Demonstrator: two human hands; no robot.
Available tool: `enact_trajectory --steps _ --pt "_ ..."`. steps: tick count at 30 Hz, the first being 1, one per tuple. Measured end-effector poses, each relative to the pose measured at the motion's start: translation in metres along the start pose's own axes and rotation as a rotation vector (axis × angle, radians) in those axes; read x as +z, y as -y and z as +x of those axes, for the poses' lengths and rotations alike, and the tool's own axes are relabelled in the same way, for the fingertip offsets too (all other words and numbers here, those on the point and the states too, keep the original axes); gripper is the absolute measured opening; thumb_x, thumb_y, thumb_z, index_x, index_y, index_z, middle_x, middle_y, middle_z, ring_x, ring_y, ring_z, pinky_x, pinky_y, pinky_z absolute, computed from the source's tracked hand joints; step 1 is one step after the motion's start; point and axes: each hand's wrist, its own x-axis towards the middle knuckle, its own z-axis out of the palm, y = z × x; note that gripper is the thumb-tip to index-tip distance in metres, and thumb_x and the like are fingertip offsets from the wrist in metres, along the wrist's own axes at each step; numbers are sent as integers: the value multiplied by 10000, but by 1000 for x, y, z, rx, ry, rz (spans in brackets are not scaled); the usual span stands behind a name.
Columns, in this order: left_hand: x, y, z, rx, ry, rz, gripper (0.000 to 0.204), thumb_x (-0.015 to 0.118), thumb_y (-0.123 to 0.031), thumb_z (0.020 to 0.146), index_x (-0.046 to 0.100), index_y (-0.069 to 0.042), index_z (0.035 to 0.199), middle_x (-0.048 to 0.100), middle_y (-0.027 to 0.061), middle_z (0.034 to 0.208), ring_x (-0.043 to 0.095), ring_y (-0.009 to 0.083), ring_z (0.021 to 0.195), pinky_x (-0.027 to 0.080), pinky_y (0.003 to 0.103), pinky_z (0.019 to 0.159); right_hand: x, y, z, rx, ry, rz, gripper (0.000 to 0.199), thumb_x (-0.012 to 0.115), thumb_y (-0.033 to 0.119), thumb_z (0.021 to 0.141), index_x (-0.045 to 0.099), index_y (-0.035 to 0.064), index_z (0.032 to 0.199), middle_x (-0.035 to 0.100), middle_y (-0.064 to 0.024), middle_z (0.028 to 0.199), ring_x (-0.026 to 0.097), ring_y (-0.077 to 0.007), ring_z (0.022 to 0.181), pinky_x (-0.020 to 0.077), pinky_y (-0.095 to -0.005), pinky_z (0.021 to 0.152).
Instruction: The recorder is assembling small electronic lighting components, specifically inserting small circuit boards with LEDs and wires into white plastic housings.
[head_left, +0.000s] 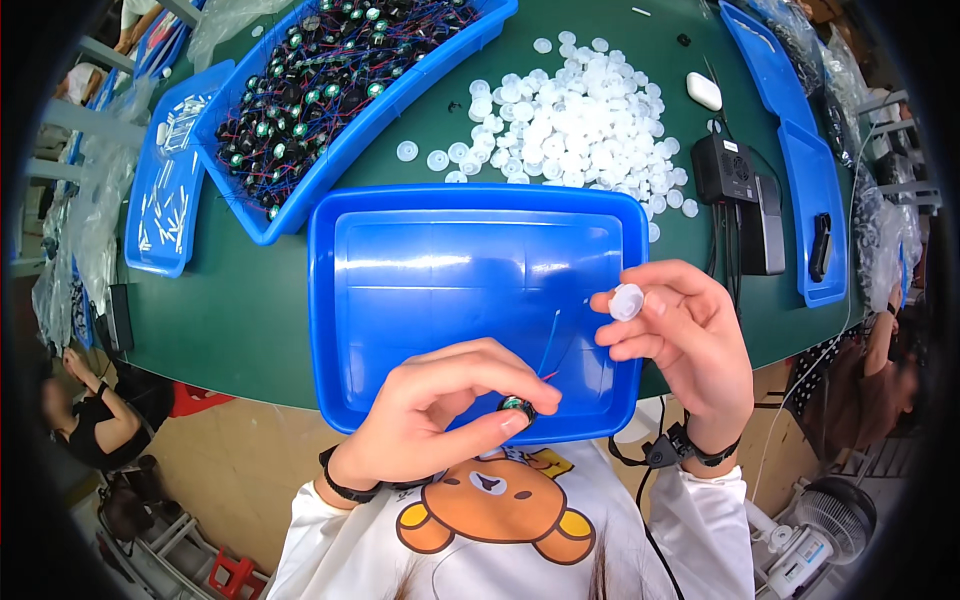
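My left hand (440,415) pinches a small round black component (517,407) with thin blue and red wires (551,345) trailing up from it, over the near edge of an empty blue tray (345,330). To its right, my right hand (685,335) holds a small white plastic disc (626,301) between thumb and fingertips, just past the tray's right rim. The two hands are a short distance apart and the two parts do not touch.
A heap of white plastic discs (580,120) lies on the green table (240,310) behind the tray. A long blue bin (300,190) at upper left holds many wired black components. Blue trays sit at far left (160,200) and right (810,170); a black device (725,168) stands at right.
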Motion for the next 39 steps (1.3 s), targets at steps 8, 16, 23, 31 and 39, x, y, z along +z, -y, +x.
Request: enact_trajectory --steps 8,16,23,31,39 --pt "-1 3 -5 11 24 -47 287 601 51 739 567 63 1023 574 198 992 570 241 911 459 322 743 6 -17 -3 -75 40 85 257 528 47 884 508 -69 1113 601 -200 1059 633 -265 905 533 -368 777" --pt "-7 4 -4 35 30 -11 373 661 43 707 570 32 1069 552 155 1032 528 150 807 418 262 658 10 -24 5 -49 61 41 296 526 40 884 508 -72 1156 598 -142 1028 607 -193 887 489 -308 801" --pt "-20 25 -10 27 -225 815 347 649 -75 775 556 -43 1108 554 103 1022 536 223 831 459 309 694 13 -35 9 -148 -73 -452 184 521 -7 872 580 -43 1043 519 -58 957 542 -118 869 438 -237 789" --pt "-33 42 -27 60 -293 1070 392 598 -45 751 498 24 1124 516 140 1099 491 301 957 417 362 856 17 -47 9 -44 -9 -860 113 554 36 854 593 -33 935 613 -68 784 577 -121 754 440 -242 711" --pt "-44 53 -43 83 -397 1162 390 570 -21 767 492 12 1148 454 138 1224 462 285 1037 400 354 911 3 -37 2 -8 114 -1143 156 547 86 893 579 -25 996 573 -33 810 495 -102 712 417 -230 652"
